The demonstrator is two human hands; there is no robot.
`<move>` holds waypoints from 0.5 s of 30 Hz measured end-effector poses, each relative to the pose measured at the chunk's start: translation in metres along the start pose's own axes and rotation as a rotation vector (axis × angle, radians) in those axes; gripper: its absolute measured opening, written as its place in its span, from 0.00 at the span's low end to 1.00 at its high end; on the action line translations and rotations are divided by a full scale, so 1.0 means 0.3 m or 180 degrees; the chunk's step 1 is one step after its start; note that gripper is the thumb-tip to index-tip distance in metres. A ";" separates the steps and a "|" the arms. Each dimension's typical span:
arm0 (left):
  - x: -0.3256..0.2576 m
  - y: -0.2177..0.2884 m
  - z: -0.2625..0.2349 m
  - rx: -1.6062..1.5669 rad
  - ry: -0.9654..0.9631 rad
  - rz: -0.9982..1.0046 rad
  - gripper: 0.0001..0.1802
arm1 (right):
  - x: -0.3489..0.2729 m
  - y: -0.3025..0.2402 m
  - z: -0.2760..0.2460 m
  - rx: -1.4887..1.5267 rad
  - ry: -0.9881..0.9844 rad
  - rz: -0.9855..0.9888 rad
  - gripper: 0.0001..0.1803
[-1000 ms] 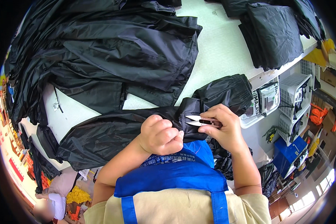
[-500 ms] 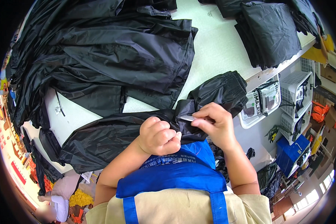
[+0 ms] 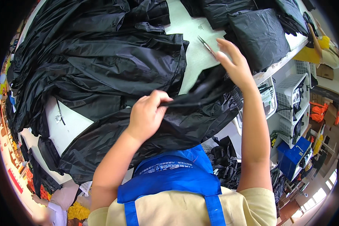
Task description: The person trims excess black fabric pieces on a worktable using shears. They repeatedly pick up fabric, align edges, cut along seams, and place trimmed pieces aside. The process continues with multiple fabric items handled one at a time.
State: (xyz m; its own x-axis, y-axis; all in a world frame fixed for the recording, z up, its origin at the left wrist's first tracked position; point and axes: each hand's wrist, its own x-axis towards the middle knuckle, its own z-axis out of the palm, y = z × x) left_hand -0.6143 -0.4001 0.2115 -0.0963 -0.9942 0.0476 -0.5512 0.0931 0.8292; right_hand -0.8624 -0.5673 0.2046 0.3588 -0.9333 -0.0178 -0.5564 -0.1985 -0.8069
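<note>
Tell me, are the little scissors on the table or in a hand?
On the table. The thread snips lie on the white table, just beyond the right hand fingertips; whether they touch, cannot tell.

A small white hang tag [image 3: 58, 118] on a dark cord lies on the table [image 3: 192, 56], just beside the heap of black garments at the left. A clear plastic bin [image 3: 266, 102] under the table's right edge carries a black-and-white printed label. A white paper slip [image 3: 86, 186] with dark print shows low at the left, beside the person's elbow. Farther right stands a brown cardboard box [image 3: 324, 71].
</note>
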 end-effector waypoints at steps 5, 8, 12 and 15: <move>0.078 -0.059 -0.018 -0.0657 -0.0555 -0.0463 0.08 | -0.179 0.193 -0.171 0.0543 -0.1083 0.0583 0.52; 0.117 -0.091 -0.030 -0.0594 -0.0664 -0.0377 0.08 | -0.187 0.188 -0.149 0.0273 -0.0683 0.1014 0.43; 0.076 -0.063 -0.016 0.1603 0.1014 0.0473 0.15 | -0.135 0.111 -0.114 -0.0628 0.0100 0.0849 0.28; -0.182 -0.036 -0.015 0.1529 0.0995 0.0717 0.20 | -0.177 -0.019 -0.038 -0.2544 0.1119 -0.0268 0.35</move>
State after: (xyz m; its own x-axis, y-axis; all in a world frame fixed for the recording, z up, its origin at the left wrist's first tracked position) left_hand -0.5993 -0.3472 0.2024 -0.0463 -0.9092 0.4138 -0.8644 0.2441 0.4396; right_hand -0.8870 -0.5199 0.2169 0.2439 -0.9181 0.3125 -0.9442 -0.2984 -0.1396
